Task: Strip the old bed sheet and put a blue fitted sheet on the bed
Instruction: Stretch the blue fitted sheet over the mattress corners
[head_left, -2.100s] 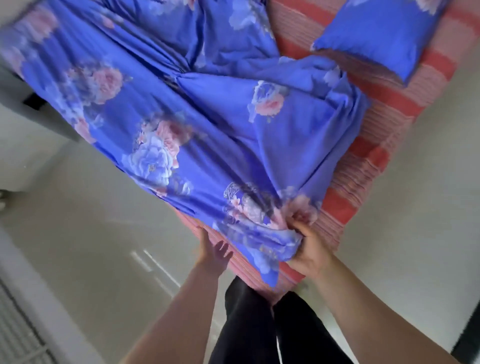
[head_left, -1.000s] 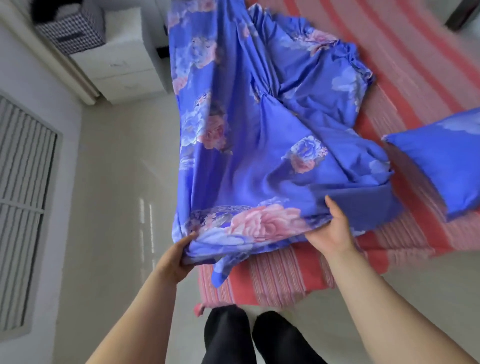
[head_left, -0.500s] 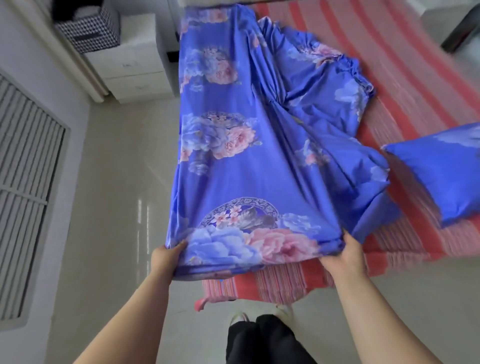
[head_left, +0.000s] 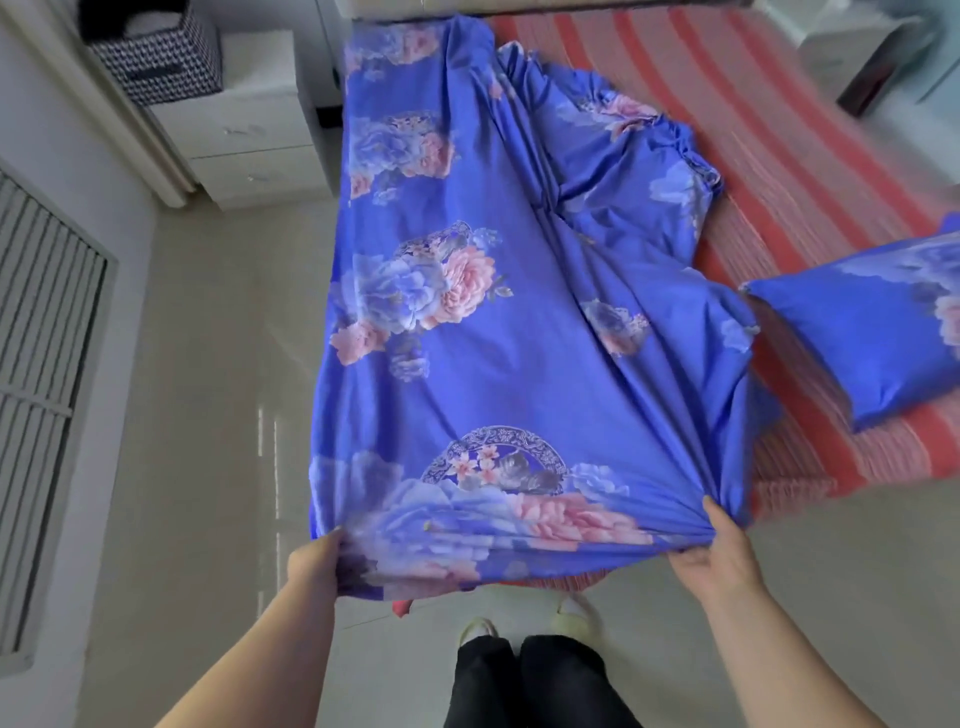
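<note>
Head view, read from left to right. At 9 o'clock, a slatted panel (head_left: 36, 374) lines the wall; at 11 o'clock, a patterned storage box (head_left: 158, 52) sits on a white drawer unit (head_left: 249, 135) beside the bed. At 7 o'clock, the left hand (head_left: 314, 566) grips the near left corner of the blue sheet (head_left: 498, 332), fingers curled under the hem. The sheet, printed with pink and pale blue flowers, is stretched flat along the left side of the bed from 12 to 6 o'clock, its right half bunched in folds at the centre. At 5 o'clock, the right hand (head_left: 719, 558) pinches gathered cloth at the near edge, thumb on top. At 1 to 4 o'clock, the red striped mattress (head_left: 810, 171) lies bare, with a matching blue pillow (head_left: 883, 322) resting on it at 3 o'clock. At 6 o'clock, black trousers (head_left: 524, 686) and light slippers (head_left: 478, 629) stand on the tiled floor (head_left: 208, 415).
</note>
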